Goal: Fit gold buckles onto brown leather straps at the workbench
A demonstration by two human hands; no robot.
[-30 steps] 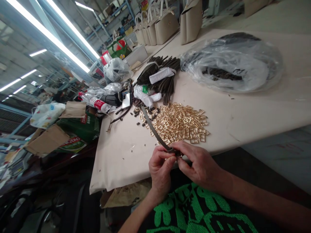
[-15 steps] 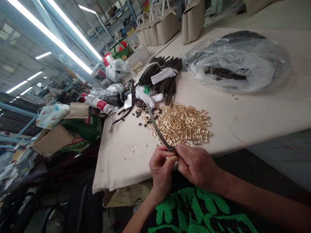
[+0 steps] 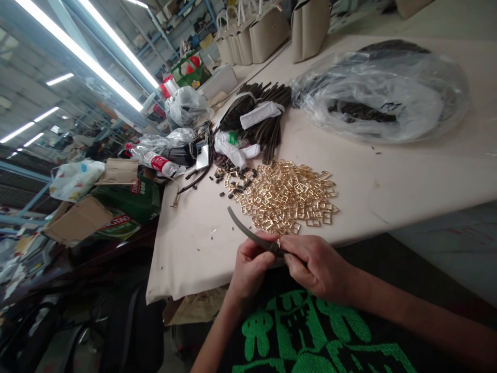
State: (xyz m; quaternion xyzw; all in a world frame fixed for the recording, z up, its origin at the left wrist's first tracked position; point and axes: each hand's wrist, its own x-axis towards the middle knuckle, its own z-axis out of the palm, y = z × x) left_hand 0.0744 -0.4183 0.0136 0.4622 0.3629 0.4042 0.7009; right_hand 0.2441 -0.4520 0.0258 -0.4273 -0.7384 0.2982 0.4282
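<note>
A dark grey-green strap [image 3: 245,229] runs through both hands just off the table's front edge, its free end curving up to the left. My left hand [image 3: 251,260] pinches it between thumb and fingers. Close beside it, my right hand [image 3: 316,261] grips the strap's other part, with a small dark loop around the strap between the two hands. Part of the strap is hidden inside the right fingers. Just beyond the hands lies a heap of gold rectangular buckles [image 3: 289,194], with small dark loops [image 3: 230,196] scattered at its left side.
Behind the buckles lies a bundle of dark straps [image 3: 272,129] with white wraps. A clear plastic bag [image 3: 419,103] of coiled dark material sits at right. A bottle [image 3: 157,161] and phone [image 3: 202,157] lie at left; beige handbags [image 3: 269,39] stand at the back.
The strap's free end has swung down and left, away from the buckle heap. My left hand has shifted slightly left; both hands still hold the strap.
</note>
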